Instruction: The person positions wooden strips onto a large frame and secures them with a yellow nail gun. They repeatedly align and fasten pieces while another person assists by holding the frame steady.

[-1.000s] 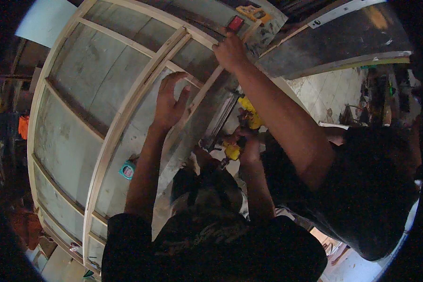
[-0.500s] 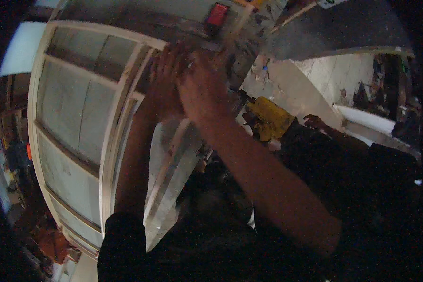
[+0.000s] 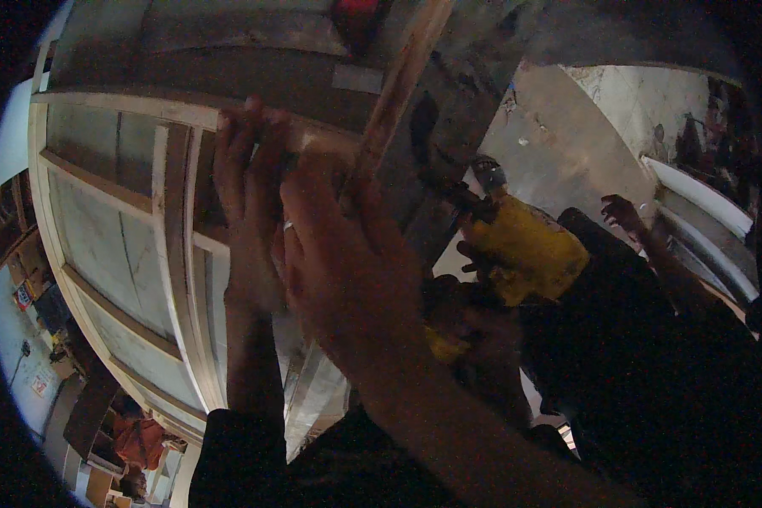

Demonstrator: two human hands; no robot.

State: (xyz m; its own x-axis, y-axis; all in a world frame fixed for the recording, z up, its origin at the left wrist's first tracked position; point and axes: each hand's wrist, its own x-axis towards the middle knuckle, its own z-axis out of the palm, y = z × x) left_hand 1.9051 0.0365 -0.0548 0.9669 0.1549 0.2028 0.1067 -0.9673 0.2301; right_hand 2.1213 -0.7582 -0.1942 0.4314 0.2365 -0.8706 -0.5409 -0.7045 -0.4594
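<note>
I should steady the long brown wooden strip [image 3: 408, 72] evenly beside the pale, ribbed wooden frame [image 3: 173, 107], my left hand [image 3: 250, 203] loosely extended, my right hand [image 3: 339, 245] curled, its hold too dim to tell.

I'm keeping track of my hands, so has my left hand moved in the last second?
Yes: your left hand has moved toward the wooden frame's far rail; it was short of that rail and now overlaps it in view.
</note>
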